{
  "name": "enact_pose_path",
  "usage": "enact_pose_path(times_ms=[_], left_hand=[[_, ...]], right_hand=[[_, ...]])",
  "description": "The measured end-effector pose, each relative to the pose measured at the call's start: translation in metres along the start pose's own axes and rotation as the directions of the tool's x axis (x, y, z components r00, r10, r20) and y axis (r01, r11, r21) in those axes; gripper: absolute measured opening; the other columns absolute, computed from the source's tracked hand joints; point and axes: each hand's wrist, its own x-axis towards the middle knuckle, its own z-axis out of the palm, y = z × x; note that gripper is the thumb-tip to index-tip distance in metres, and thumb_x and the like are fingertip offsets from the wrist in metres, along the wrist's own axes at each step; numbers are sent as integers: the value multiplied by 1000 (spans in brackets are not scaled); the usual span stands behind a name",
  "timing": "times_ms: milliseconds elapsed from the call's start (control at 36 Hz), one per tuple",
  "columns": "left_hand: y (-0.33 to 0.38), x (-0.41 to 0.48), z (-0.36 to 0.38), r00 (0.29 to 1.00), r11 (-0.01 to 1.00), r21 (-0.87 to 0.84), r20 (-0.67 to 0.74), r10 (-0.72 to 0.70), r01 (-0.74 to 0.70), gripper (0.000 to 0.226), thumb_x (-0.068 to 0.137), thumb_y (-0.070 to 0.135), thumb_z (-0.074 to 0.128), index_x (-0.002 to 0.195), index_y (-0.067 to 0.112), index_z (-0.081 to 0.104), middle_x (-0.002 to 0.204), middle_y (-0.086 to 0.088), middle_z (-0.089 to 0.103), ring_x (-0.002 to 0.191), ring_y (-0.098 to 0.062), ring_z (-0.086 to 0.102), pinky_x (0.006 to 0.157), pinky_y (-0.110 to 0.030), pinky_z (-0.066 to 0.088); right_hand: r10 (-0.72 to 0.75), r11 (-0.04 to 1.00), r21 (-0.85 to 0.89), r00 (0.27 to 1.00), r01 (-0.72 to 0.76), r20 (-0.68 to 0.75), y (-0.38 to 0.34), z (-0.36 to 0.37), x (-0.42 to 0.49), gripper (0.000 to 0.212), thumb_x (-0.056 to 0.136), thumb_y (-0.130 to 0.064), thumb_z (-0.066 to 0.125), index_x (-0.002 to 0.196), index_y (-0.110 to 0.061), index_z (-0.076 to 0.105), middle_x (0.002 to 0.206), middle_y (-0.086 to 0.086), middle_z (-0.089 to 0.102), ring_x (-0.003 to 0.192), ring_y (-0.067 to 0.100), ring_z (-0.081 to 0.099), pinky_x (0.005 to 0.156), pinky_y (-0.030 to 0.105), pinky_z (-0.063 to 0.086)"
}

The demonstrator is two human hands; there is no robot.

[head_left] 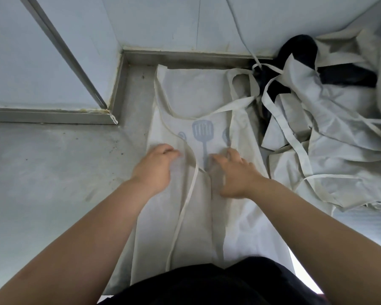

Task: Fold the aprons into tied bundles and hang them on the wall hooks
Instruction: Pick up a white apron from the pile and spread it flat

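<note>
view: head camera, looking down on a worktop
apron (196, 95): lies flat and lengthwise on the grey counter (53, 172), reaching from near the back rim to the near edge by the dark clothing (218, 282), with both long sides folded inward
spatula print (203, 133): blue, shows between the two folds
strap (185, 205): thin and pale, runs from the left fold down the middle of the apron toward the near edge
left hand (156, 166): rests on the left fold, fingers curled at the cloth beside the strap; pinching or merely touching, cannot tell
right hand (233, 172): lies palm down on the right fold, fingers spread and nearly straight, pressing the cloth, gripping nothing
pile of aprons (328, 139): heaped loose at the right, just beside the flat apron, straps tangled, with a dark cloth (350, 78) among them
wall (163, 23): pale panels, rises behind the counter
</note>
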Motion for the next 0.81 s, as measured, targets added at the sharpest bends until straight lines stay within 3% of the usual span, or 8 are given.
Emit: enact_pose_path(times_ms=[111,250,361,444,528,583,722,806], left_hand=[[11,4,7,999,999,1,12,-35,35,61,84,3,47,142,25,40,141,-1,32,130,-21,28,106,-29,32],[28,8,7,981,985,126,139,-139,122,59,89,48,50,143,43,26,151,1,13,135,-30,15,109,-40,26],[41,10,11,973,972,189,156,-171,140,67,81,68,48,139,51,20,153,0,5,134,-34,13,107,-46,23],[43,12,14,979,964,213,87,-182,160,71,78,65,52,140,44,22,151,-1,12,134,-31,18,104,-45,26],[45,16,15,994,979,175,17,-108,103,71,81,54,56,142,30,28,149,3,21,134,-25,22,105,-40,26],[46,19,17,1000,995,99,20,-19,17,70,83,42,60,143,21,31,150,2,23,135,-24,24,109,-34,23],[42,22,27,999,991,-123,22,47,-44,59,83,23,67,138,24,47,148,-4,27,132,-25,27,106,-19,16],[41,22,30,1000,972,-235,-15,-1,-2,52,78,17,72,127,23,58,131,-7,37,123,-22,37,97,-10,20]], right_hand=[[-10,998,54,999,12,-41,12,-3,0,81,80,-3,53,148,-28,17,148,7,17,120,31,48,91,34,46],[73,952,307,964,10,-257,25,4,4,54,88,-3,46,140,-19,39,128,9,49,112,28,53,87,30,44],[287,686,725,892,62,-348,26,1,6,26,98,-20,41,121,-19,54,94,-1,60,86,19,56,69,24,43],[305,593,799,892,97,-334,23,-2,10,20,98,-21,40,115,-24,52,84,-9,53,75,10,54,57,18,41],[138,703,705,954,95,-266,23,-5,9,44,92,-24,53,135,-27,43,114,-3,52,98,13,56,74,20,45],[0,809,578,984,106,-180,23,-6,4,67,85,-22,62,144,-30,30,134,1,38,119,17,47,84,20,39],[-42,926,371,996,71,-85,20,1,1,85,81,-29,66,149,-31,15,141,2,30,126,22,42,101,30,39],[2,890,453,992,55,-124,25,7,4,78,83,-30,65,148,-26,22,137,4,40,125,22,43,98,26,37]])
